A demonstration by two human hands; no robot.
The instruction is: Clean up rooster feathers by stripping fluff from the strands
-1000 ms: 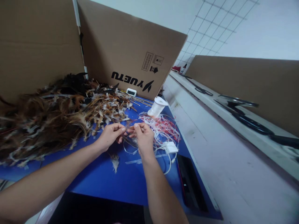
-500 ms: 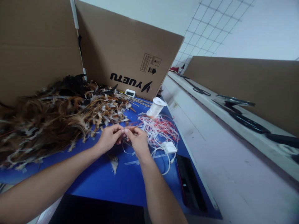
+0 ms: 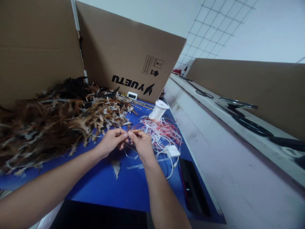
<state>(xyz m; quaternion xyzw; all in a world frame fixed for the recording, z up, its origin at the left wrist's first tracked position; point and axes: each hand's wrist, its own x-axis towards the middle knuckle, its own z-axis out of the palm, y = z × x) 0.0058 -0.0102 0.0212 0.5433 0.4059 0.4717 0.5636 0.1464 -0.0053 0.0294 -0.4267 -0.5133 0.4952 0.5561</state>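
1. Meeting fingertip to fingertip above a blue surface point(image 3: 130, 190), the person's left hand point(image 3: 111, 141) and right hand point(image 3: 142, 144) work close together near its middle.
2. Both hands have thumb and fingers pinched narrow on a thin dark piece point(image 3: 131, 147), mostly hidden by them; what it is cannot be told.
3. Just below the left hand, one loose feather point(image 3: 116, 168) lies on the surface.
4. To the left spreads a large heap of brown, black and pale feathers point(image 3: 69, 117).
5. Just beyond the right hand is a tangle of red and white strands point(image 3: 164, 130), with a white spool point(image 3: 159, 110) tilted behind it.
6. Near the right forearm are a white block point(image 3: 172, 151) with a cable and a flat black slab point(image 3: 194, 187).
7. Behind stands a cardboard panel point(image 3: 126, 47), its lettering "YUETU" upside down.
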